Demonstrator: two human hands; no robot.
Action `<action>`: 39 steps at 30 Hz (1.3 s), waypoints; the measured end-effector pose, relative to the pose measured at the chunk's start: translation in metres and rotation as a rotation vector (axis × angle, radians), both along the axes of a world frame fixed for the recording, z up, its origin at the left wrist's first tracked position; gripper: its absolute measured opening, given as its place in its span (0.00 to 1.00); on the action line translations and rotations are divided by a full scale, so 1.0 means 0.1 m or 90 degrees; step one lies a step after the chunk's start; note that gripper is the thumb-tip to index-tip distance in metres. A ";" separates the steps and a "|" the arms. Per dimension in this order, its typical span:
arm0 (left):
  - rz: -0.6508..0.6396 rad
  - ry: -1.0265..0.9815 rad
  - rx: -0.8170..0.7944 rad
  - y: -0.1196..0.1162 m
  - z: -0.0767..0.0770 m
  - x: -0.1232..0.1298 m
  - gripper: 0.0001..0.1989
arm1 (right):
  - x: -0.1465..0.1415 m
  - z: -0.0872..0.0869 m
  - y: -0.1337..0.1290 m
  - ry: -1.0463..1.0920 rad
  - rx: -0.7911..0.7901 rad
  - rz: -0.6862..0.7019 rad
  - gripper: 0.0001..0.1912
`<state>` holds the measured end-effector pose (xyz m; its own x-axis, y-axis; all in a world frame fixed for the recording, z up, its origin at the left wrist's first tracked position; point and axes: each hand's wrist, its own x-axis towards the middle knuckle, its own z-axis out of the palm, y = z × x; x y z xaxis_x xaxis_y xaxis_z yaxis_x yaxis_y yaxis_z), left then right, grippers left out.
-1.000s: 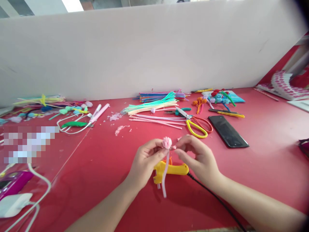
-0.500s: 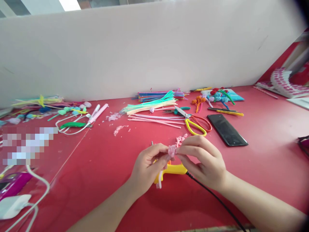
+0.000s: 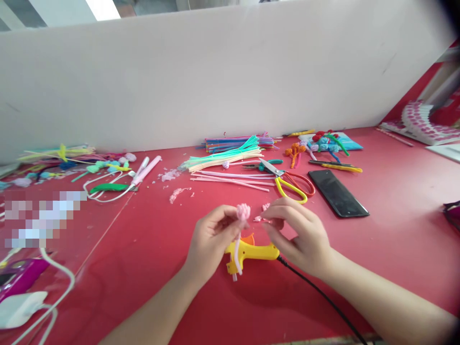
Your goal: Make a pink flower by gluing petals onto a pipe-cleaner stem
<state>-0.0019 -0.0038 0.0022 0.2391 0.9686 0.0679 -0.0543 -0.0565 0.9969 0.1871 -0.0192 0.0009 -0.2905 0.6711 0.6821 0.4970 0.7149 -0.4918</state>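
Note:
My left hand [image 3: 213,237] is closed in a pinch on a pink pipe-cleaner flower [image 3: 243,212]. Its rounded, curled head stands above the fingertips, and the pale stem hangs down in front of a yellow glue gun [image 3: 260,252]. My right hand [image 3: 300,235] is apart from the flower, a short way to its right, with thumb and forefinger slightly spread and nothing visible between them. Small pink curled pieces [image 3: 258,219] lie just beyond its fingertips, partly hidden by the hand. The glue gun rests on the red table [image 3: 161,287] beneath both hands.
Yellow-and-red-handled scissors [image 3: 292,190] and a black phone [image 3: 338,193] lie beyond my right hand. Bundled pipe cleaners [image 3: 224,155] and loose pink ones [image 3: 233,180] sit farther back. A black cord [image 3: 319,292] runs toward the front edge. White cables [image 3: 68,273] cross the left side.
My right hand has let go of the pink flower and drawn slightly right. My left hand has moved a little left and up with the flower, now upright, and more of the glue gun shows.

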 end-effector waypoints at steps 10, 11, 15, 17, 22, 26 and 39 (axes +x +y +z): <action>0.067 -0.087 -0.033 0.24 0.08 -0.14 0.04 | -0.26 -0.23 -0.08 -0.507 -0.160 0.021 0.12; 0.067 -0.083 -0.039 0.25 0.07 -0.14 0.04 | -0.27 -0.24 -0.08 -0.513 -0.171 0.015 0.12; 0.075 -0.074 -0.045 0.30 0.10 -0.17 0.04 | -0.17 -0.21 -0.02 -0.461 -0.243 -0.047 0.13; 0.086 -0.072 -0.030 0.33 0.14 -0.19 0.04 | -0.07 -0.14 0.06 -0.394 -0.262 -0.107 0.15; 0.073 -0.067 -0.027 0.33 0.20 -0.17 0.05 | 0.09 0.06 0.26 -0.224 -0.198 -0.120 0.08; 0.067 -0.094 -0.096 0.30 0.09 -0.06 0.07 | 0.08 -0.01 0.29 -0.088 -0.154 -0.081 0.05; 0.089 -0.107 -0.143 0.23 -0.19 0.01 0.07 | 0.11 -0.22 0.01 0.111 -0.190 0.020 0.06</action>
